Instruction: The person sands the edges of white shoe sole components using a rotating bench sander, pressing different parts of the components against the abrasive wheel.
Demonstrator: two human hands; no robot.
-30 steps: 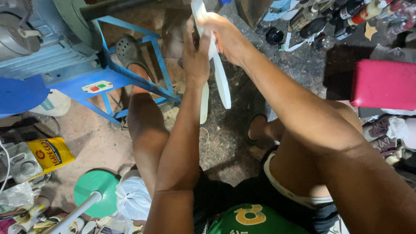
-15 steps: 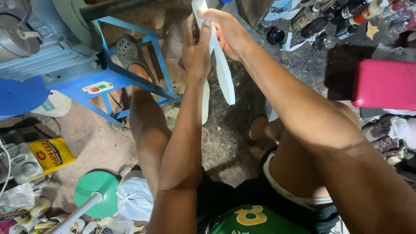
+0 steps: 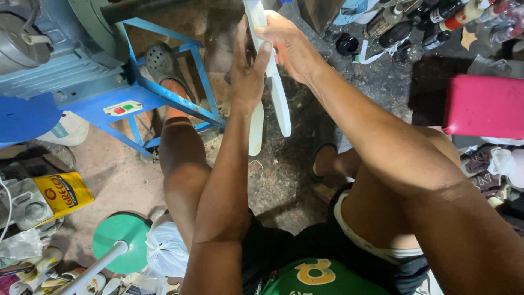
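Note:
Both my hands are raised in front of me near the top of the head view, holding thin white flat pieces shaped like shoe soles. My left hand [image 3: 246, 71] presses its palm against a cream sole [image 3: 256, 130] that hangs down below it. My right hand [image 3: 289, 46] grips the upper part of a whiter sole [image 3: 279, 101] that slants down to the right. The two soles lie close together, edge on to me. My bare legs stretch out underneath, one foot in a grey clog [image 3: 161, 63].
A blue metal machine frame [image 3: 158, 93] with a red and green switch stands at the left. A yellow tin [image 3: 61, 194], a green round stand base [image 3: 121, 240] and a white bag [image 3: 166, 248] lie lower left. A pink box [image 3: 483, 106] and bottles [image 3: 436, 19] sit at the right.
My hands and the two soles have shifted slightly up and to the left; the grip stays the same.

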